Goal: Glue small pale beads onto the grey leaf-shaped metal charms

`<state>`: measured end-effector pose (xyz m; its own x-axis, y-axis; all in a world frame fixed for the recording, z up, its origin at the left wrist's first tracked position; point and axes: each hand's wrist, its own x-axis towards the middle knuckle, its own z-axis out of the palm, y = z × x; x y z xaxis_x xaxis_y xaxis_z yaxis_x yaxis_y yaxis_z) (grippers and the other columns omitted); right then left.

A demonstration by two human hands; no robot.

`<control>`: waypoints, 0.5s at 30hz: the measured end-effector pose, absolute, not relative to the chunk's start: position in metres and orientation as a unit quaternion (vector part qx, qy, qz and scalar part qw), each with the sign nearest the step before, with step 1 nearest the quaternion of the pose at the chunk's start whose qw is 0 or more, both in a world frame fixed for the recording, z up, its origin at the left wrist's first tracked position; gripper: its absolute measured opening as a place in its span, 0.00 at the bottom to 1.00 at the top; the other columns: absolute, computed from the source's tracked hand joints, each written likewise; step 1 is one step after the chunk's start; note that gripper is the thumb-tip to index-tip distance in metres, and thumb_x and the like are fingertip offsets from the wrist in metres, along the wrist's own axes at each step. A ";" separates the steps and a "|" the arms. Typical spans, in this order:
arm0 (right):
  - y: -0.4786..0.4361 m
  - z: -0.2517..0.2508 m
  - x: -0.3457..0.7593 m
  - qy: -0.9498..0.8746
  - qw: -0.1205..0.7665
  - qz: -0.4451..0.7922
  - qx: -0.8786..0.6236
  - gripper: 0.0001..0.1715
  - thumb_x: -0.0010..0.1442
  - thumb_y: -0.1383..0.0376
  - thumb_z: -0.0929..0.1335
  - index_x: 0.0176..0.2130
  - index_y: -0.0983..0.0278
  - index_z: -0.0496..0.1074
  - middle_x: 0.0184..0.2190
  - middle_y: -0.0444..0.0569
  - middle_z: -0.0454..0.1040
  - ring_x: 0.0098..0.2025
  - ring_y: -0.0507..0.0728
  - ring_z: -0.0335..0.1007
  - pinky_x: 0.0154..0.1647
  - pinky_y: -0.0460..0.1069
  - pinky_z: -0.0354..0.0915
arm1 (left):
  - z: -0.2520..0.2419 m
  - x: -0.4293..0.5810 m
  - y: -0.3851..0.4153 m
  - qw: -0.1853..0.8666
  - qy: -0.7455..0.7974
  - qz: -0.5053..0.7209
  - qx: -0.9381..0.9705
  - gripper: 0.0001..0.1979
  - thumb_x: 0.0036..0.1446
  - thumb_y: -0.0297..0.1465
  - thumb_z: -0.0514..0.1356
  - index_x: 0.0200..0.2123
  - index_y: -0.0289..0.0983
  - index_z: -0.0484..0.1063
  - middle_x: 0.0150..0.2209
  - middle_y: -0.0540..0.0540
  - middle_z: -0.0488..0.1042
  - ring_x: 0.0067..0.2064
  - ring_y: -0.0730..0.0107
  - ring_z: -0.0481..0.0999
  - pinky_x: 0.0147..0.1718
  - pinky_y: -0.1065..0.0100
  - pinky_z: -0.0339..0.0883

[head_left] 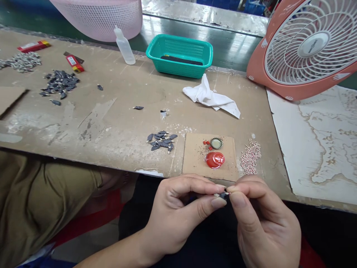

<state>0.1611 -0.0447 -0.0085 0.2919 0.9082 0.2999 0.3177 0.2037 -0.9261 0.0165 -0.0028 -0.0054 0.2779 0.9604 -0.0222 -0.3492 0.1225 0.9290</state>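
My left hand (pixel 181 208) and my right hand (pixel 262 219) meet just below the table's front edge. Both pinch one small dark leaf-shaped piece (pixel 224 195) between thumb and fingertips; a tiny pale bit shows at its end. Straight ahead on a cardboard square (pixel 195 156) lie a red blob of glue or paint (pixel 215 159), a bottle cap (pixel 216 143) and small red bits. A pile of tiny pink-white beads (pixel 250 158) lies to its right. A small heap of dark leaf pieces (pixel 162 140) lies to its left.
A teal basket (pixel 180 55), a white cloth (pixel 210 97), a clear squeeze bottle (pixel 125 46) and a pink mesh basket (pixel 100 16) stand farther back. An orange fan (pixel 304 48) is at the right. More dark pieces (pixel 59 83) lie left. Another person's leg (pixel 41 201) is at lower left.
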 end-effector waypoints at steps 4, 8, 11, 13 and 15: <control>-0.045 -0.012 0.160 -0.518 0.576 0.268 -0.572 0.05 0.64 0.68 0.71 0.34 0.59 0.76 0.28 0.40 0.71 0.31 0.48 0.68 0.30 0.41 0.68 | -0.006 0.018 -0.003 0.672 0.340 0.493 0.436 0.15 0.52 0.18 0.72 0.35 0.45 0.87 0.34 0.51 0.87 0.34 0.76 0.85 0.37 0.83 0.78; -0.045 -0.013 0.160 -0.519 0.574 0.274 -0.571 0.06 0.64 0.68 0.71 0.34 0.59 0.76 0.28 0.40 0.71 0.31 0.48 0.69 0.30 0.41 0.68 | -0.007 0.018 -0.002 0.670 0.344 0.494 0.434 0.14 0.52 0.18 0.72 0.35 0.45 0.87 0.34 0.51 0.87 0.35 0.75 0.86 0.37 0.82 0.78; -0.044 -0.013 0.159 -0.518 0.574 0.274 -0.572 0.06 0.64 0.69 0.71 0.35 0.59 0.77 0.28 0.41 0.72 0.31 0.48 0.69 0.30 0.41 0.69 | -0.008 0.018 -0.002 0.658 0.345 0.499 0.446 0.14 0.52 0.18 0.73 0.35 0.45 0.87 0.34 0.50 0.87 0.36 0.72 0.86 0.37 0.80 0.79; -0.044 -0.012 0.159 -0.521 0.574 0.268 -0.572 0.06 0.64 0.69 0.71 0.34 0.59 0.77 0.28 0.41 0.73 0.30 0.48 0.69 0.30 0.41 0.69 | -0.008 0.018 -0.001 0.648 0.345 0.505 0.454 0.14 0.52 0.18 0.73 0.35 0.44 0.87 0.34 0.49 0.87 0.36 0.69 0.87 0.37 0.78 0.81; -0.044 -0.011 0.159 -0.529 0.572 0.259 -0.571 0.06 0.63 0.70 0.71 0.34 0.60 0.76 0.27 0.41 0.72 0.29 0.48 0.69 0.29 0.41 0.69 | -0.008 0.018 -0.001 0.639 0.344 0.511 0.461 0.13 0.52 0.18 0.73 0.34 0.44 0.87 0.34 0.48 0.87 0.35 0.66 0.87 0.37 0.74 0.82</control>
<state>0.1587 -0.0438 -0.0113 0.3056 0.9008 0.3087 0.3078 0.2133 -0.9272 0.0181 -0.0014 -0.0077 0.2411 0.9700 0.0322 -0.3356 0.0522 0.9405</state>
